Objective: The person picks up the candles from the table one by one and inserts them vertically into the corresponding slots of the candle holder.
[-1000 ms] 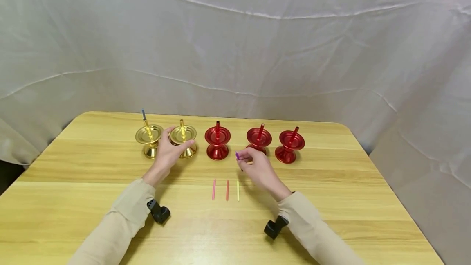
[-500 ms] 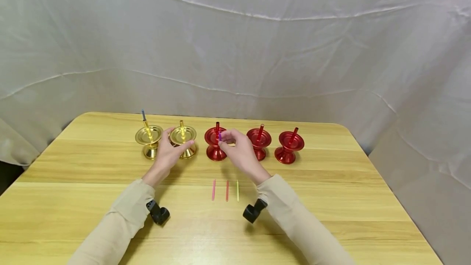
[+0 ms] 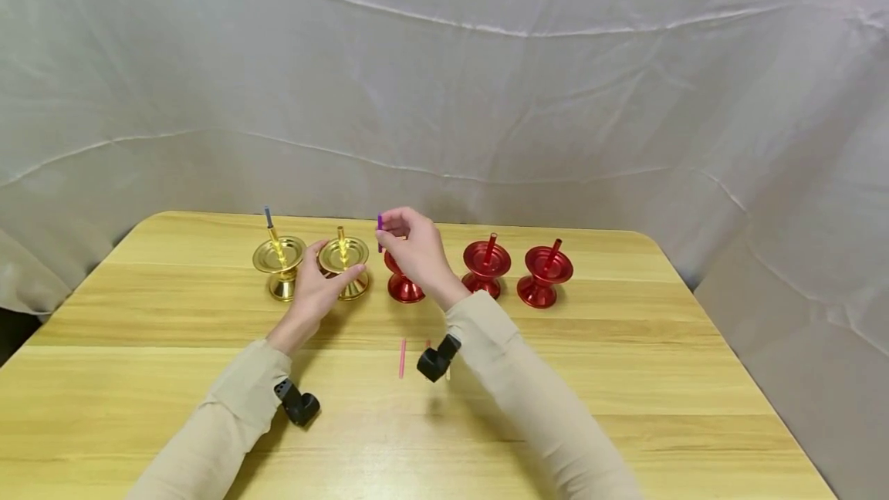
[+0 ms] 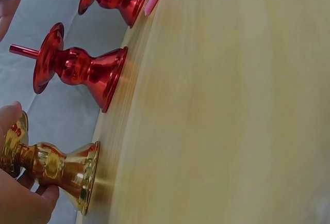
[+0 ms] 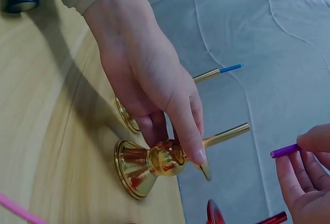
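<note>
My left hand (image 3: 316, 290) grips a gold candle holder (image 5: 167, 158), thumb at the near side of its dish and fingers round the far side. The holder stands upright on the table, and its thin tube (image 5: 227, 134) has an open top. In my right hand (image 3: 419, 251) a purple candle (image 5: 284, 152) is pinched between thumb and fingers, nearly upright in the head view. It hangs just right of the gold tube, above the table. Behind the right hand, a red candle holder (image 3: 406, 288) is partly hidden.
Left of the gripped holder stands another gold candle holder (image 3: 282, 285) with a blue candle (image 3: 268, 217) in its tube. Two red candle holders (image 3: 485, 284) stand to the right. A pink candle (image 3: 402, 359) lies in front; two others are mostly hidden under the right wrist camera (image 3: 436, 361).
My right hand has carried the purple candle left and upward, from in front of the red holders to beside the gold tube. My left hand has stayed on the gold holder.
</note>
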Demonstrator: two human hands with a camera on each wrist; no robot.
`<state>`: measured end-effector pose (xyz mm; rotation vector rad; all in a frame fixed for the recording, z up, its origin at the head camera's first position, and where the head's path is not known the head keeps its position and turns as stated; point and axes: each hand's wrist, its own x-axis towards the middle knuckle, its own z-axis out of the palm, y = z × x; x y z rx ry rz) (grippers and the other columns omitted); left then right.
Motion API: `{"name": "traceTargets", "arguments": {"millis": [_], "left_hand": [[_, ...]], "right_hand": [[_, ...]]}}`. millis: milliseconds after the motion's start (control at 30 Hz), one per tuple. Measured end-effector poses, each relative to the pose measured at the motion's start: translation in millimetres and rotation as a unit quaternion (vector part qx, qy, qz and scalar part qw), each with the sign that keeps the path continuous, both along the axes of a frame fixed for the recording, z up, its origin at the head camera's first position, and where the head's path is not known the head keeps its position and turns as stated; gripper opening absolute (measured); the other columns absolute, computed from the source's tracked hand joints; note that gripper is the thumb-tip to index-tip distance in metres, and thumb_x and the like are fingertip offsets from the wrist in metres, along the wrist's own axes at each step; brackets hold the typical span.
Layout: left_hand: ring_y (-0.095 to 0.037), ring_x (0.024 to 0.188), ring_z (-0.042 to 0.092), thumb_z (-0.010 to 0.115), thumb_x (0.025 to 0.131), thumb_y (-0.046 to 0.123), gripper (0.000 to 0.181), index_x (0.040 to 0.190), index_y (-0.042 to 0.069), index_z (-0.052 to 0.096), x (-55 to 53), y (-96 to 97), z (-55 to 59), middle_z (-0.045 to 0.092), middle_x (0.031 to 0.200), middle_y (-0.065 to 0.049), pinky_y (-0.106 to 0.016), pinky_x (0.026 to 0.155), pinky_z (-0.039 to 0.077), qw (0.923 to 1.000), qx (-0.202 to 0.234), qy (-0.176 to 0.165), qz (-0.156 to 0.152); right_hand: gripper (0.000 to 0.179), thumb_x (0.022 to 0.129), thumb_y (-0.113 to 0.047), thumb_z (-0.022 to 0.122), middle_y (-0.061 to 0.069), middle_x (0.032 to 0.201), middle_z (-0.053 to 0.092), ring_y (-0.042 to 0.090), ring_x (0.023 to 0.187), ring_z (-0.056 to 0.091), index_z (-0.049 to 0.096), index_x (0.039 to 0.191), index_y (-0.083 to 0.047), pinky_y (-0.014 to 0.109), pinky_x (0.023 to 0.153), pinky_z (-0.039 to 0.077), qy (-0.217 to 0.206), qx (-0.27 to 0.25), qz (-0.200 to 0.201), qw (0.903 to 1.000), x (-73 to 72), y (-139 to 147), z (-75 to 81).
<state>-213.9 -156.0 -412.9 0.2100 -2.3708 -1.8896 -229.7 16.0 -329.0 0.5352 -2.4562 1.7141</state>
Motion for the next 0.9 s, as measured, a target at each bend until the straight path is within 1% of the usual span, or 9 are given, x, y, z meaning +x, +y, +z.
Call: {"name": "traceTargets", "arguments": {"millis": [300,433,633,767,900], "left_hand": [[-0.035,0.130,0.040,0.073,0.087,0.013,0.084,0.149,-0.002,0.017,-0.3,-0.6,-0.7,0.037,0.143,-0.026,-0.040,0.109,0.033,0.9998,0.016,0.012,0.001],[-0.034,0.131,0.039,0.073,0.087,0.013,0.084,0.149,-0.002,0.018,0.2,-0.7,-0.6,0.036,0.144,-0.026,-0.040,0.109,0.032,0.9998,0.017,0.011,0.001],[-0.034,0.132,0.036,0.074,0.086,0.016,0.085,0.149,-0.001,0.019,1.0,-0.3,-0.1,0.032,0.146,-0.025,-0.041,0.110,0.030,0.9999,0.007,0.010,0.006],[-0.034,0.133,0.035,0.074,0.086,0.016,0.085,0.149,0.000,0.020,1.3,-0.8,-0.5,0.031,0.147,-0.024,-0.041,0.111,0.029,0.9999,0.009,0.010,0.008],[-0.034,0.132,0.036,0.074,0.085,0.015,0.084,0.148,-0.001,0.020,1.3,-2.0,-1.4,0.031,0.146,-0.024,-0.041,0.110,0.029,0.9998,0.015,0.014,0.007]], "right_hand": [[0.017,0.092,-0.002,0.064,0.011,0.099,0.067,0.020,0.094,0.062,0.065,0.108,0.002,0.022,0.083,0.049,0.016,-0.001,0.007,0.9998,-10.8,-24.6,7.7],[0.016,0.092,-0.002,0.063,0.010,0.098,0.067,0.017,0.091,0.062,0.065,0.108,0.001,0.020,0.081,0.049,0.008,-0.004,0.004,1.0000,-14.6,-35.8,11.4],[0.018,0.093,-0.002,0.062,0.010,0.099,0.067,0.018,0.090,0.062,0.065,0.110,0.001,0.020,0.078,0.049,-0.008,-0.003,-0.005,1.0000,-18.7,-46.5,12.8],[0.017,0.093,-0.002,0.063,0.009,0.098,0.067,0.017,0.090,0.062,0.066,0.109,0.001,0.020,0.076,0.049,-0.014,-0.016,-0.013,0.9997,-21.2,-50.1,11.8],[0.017,0.092,-0.001,0.063,0.009,0.098,0.067,0.016,0.089,0.062,0.066,0.109,0.001,0.019,0.076,0.050,-0.018,-0.030,-0.008,0.9994,-22.2,-54.0,10.1]]}}
